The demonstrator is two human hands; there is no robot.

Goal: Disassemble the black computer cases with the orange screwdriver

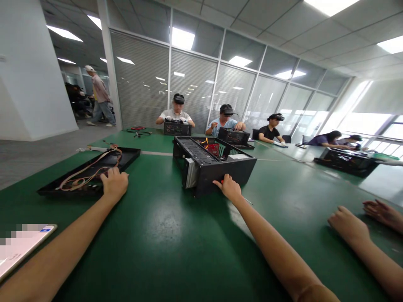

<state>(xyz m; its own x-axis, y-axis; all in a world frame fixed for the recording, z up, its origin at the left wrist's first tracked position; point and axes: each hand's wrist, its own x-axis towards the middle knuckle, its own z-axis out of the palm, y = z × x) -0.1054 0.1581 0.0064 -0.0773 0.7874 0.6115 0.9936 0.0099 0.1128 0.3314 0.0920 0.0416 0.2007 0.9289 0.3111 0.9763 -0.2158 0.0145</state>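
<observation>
Fingers curl beside a black, boxy, open-topped case.

right hand hides most of the red item it grips (just a sliver, can't tell what). left hand covers part of black tray. pc case: near wall blocks some insides. pale flat object cut by left edge, partly pixelated. co-worker's arms cut off right.

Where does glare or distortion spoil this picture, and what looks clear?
Head view: a pale glare patch on the glossy green tabletop; the large white-lit windows at right washed out; the white-framed glass partition slanted; the black metal computer case fairly clear.
</observation>
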